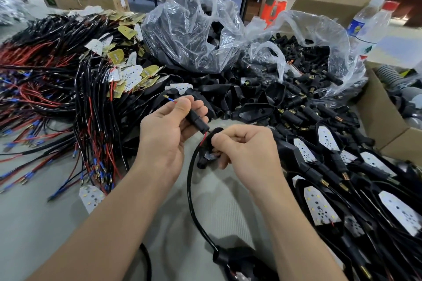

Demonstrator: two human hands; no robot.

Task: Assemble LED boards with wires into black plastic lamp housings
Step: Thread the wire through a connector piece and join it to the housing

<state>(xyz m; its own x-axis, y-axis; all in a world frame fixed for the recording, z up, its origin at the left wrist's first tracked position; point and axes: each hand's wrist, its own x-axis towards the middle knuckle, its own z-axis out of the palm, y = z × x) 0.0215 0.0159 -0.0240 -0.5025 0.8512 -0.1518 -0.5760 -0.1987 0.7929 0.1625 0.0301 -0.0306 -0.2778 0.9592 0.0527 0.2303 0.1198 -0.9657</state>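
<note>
Presumably for threading: left hand (pixel 167 128) grips the black sleeve (pixel 198 118) steady; right hand (pixel 247 150) pinches the housing (pixel 206 155) to feed the wires (pixel 203 139) through.

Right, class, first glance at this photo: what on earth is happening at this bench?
A person is putting lamp parts together by hand. The left hand grips a black sleeve with a wire tip poking out of its top. The right hand pinches a black part just below, and a black cable loops down from there. Loose wired boards lie piled at the left, bags of black parts sit behind, and fitted housings lie at the right.
</note>
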